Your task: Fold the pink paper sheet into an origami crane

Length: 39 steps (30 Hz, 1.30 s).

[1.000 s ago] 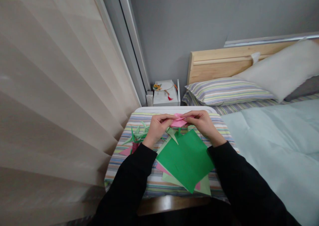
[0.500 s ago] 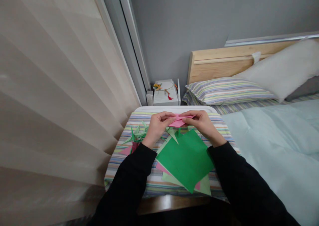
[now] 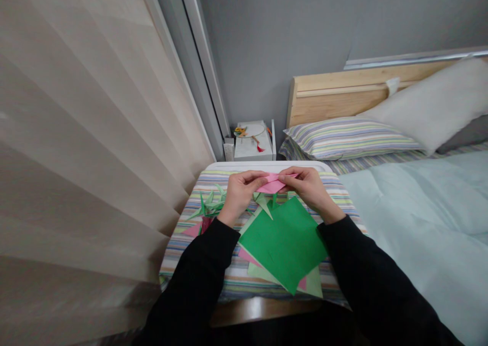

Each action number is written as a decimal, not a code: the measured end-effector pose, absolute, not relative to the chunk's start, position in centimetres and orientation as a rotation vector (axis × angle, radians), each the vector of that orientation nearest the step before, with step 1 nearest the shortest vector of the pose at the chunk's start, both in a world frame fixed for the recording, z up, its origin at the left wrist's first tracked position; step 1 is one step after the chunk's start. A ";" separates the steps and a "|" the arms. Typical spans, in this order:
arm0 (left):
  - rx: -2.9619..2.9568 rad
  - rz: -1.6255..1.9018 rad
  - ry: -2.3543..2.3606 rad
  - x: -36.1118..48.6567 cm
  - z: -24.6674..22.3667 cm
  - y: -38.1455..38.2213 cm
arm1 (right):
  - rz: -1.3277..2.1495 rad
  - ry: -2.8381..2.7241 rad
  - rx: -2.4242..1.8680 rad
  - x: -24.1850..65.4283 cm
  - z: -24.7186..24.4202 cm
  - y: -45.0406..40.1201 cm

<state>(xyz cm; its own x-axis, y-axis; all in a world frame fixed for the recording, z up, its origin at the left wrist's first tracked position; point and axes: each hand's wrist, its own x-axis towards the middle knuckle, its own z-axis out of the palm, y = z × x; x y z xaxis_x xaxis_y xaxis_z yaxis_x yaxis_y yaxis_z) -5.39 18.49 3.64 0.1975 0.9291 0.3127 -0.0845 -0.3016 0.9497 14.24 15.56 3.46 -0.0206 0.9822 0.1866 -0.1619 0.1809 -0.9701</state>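
Left hand: [image 3: 239, 193] closed in a pinch on the left end of the pink origami paper [image 3: 271, 184], fingers on top.
Right hand: [image 3: 310, 189] also pinching, on the paper's right end, fingertips [image 3: 293, 174] toward the point.
Held paper: between the hands, lifted clear of the pile; the two-handed grip keeps it taut and pointed.
Under the hands: green paper squares [image 3: 284, 244] overlapping, just below the right hand, with a pale green sheet [image 3: 311, 285] beneath, spread loose within reach.
Left of left hand: spiky green paper folds [image 3: 208, 208] in a heap, kept off the flat sheets.
Work surface: striped cloth [image 3: 244, 280] beneath everything.
Beyond the hands: small white box [image 3: 253, 148].
Right of right hand: pale blue duvet [image 3: 419, 209].
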 end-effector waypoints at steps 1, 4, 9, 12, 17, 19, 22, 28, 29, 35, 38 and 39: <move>1.483 1.298 0.848 -5.4 3.6 18.5 | 1.167 -1.194 -0.939 14.2 3.5 15.6; 1.472 1.302 0.842 -5.4 3.6 18.5 | 1.150 -1.177 -0.937 14.2 3.6 15.7; 1.467 1.220 0.808 -5.4 3.9 18.2 | 1.116 -1.192 -0.943 14.3 3.7 15.7; 1.469 1.099 0.786 -5.4 4.2 17.9 | 1.119 -1.241 -0.947 14.3 3.7 15.5; 1.404 1.042 0.784 -5.3 4.2 17.9 | 1.133 -1.259 -0.923 14.2 3.6 15.5; 1.370 1.053 0.785 -5.4 4.0 18.0 | 1.130 -1.239 -0.904 14.2 3.7 15.5; 1.322 1.076 0.784 -5.4 3.8 18.2 | 1.123 -1.218 -0.880 14.2 3.7 15.5; 1.249 1.028 0.764 -5.3 3.9 18.1 | 1.088 -1.183 -0.871 14.1 3.5 15.7; 1.242 1.013 0.762 -5.3 3.9 18.0 | 1.083 -1.175 -0.873 14.0 3.4 15.7; 1.257 0.962 0.763 -5.4 4.0 17.7 | 1.100 -1.161 -0.876 14.0 3.3 15.8; 1.301 0.985 0.754 -5.4 4.0 17.7 | 1.125 -1.171 -0.883 14.1 3.4 15.6; 1.318 0.996 0.750 -5.3 4.0 17.8 | 1.130 -1.175 -0.889 14.2 3.5 15.6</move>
<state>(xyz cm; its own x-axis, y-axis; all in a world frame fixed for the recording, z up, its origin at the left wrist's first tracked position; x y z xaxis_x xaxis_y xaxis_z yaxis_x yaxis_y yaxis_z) -5.29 17.75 4.01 0.4137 0.9056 0.0938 -0.1597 -0.0292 0.9867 14.16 15.57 3.47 0.0120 0.9724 0.2331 -0.1956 0.2309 -0.9531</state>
